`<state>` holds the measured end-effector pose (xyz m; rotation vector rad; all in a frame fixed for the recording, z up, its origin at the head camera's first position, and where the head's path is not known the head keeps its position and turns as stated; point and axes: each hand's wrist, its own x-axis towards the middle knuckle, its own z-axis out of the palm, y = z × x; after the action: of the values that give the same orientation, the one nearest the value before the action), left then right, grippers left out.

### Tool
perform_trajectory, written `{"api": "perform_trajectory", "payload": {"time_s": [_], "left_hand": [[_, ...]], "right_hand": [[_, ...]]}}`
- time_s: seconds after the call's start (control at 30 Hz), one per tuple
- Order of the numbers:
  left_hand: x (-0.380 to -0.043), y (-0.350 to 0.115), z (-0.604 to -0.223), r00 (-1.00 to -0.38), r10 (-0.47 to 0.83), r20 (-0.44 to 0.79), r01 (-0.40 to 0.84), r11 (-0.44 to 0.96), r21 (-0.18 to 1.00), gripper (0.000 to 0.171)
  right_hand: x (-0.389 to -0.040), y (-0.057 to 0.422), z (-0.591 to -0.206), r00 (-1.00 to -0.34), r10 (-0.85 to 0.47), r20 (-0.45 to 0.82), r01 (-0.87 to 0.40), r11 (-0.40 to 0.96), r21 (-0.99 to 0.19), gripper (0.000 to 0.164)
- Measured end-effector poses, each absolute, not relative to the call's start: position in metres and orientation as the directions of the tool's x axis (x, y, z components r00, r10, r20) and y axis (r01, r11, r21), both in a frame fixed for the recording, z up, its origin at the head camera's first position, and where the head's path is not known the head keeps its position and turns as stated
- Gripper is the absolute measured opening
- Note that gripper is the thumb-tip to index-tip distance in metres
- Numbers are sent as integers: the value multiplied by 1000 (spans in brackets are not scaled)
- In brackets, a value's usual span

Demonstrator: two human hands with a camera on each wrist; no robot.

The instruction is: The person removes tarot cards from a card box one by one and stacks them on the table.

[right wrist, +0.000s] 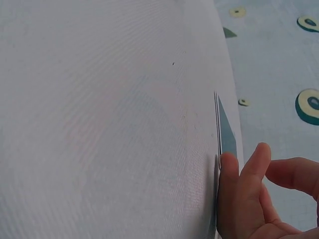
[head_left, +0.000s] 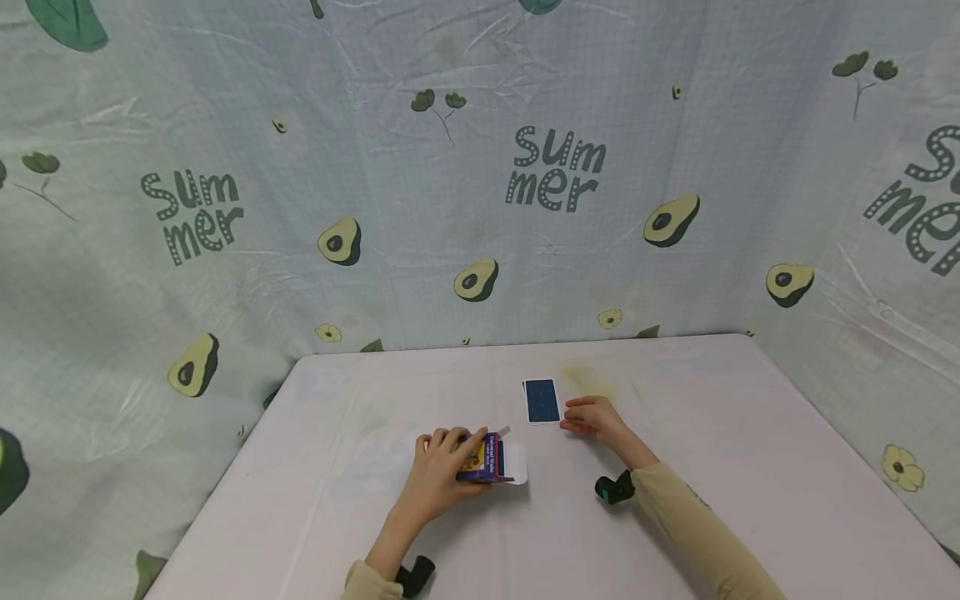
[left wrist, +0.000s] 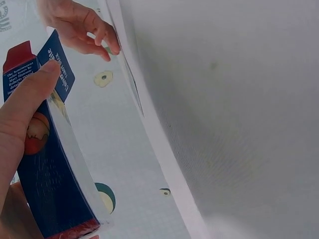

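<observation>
Blue tarot box (head_left: 490,458), flap (head_left: 517,463) open: we hold it in our left hand (head_left: 441,473), fingers clamped round it, over the pale counter (head_left: 360,467). Dark-blue cards (head_left: 542,401) lie flat beyond; our right hand (head_left: 596,419), fingers loosely apart, is just beside them.

In the left hand (head_left: 441,472), the card box (head_left: 491,457), its flap (head_left: 517,464) toward three o'clock. From that box, toward half past one on the table (head_left: 637,558), the cards (head_left: 542,401), one over another. Just beside the cards, toward half past three, the right hand (head_left: 596,419), contact hard to tell. Past the table's far edge, at twelve o'clock, the cloth backdrop (head_left: 420,183), also toward nine and three.
</observation>
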<state>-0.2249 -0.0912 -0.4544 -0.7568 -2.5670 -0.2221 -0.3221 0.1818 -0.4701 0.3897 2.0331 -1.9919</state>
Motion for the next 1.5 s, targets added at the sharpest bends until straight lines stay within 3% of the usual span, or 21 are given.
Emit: {"api": "perform_trajectory", "payload": {"time_s": [0.37,1.1,1.5], "left_hand": [[-224,-92,-452,-751,471,464,554,831,54,75],[-228,-91,-450,-726,489,483,565,825,16,75],[-229,-90,-449,-727,499,472,570,822,10,76]], "right_hand": [[-315,183,-473,-951,-28,-307,304,67,-950,37],[-288,186,-459,-939,-57,-339,332,103,-938,37],[-261,178,-445,-961,-199,-193,160,171,-972,43]]}}
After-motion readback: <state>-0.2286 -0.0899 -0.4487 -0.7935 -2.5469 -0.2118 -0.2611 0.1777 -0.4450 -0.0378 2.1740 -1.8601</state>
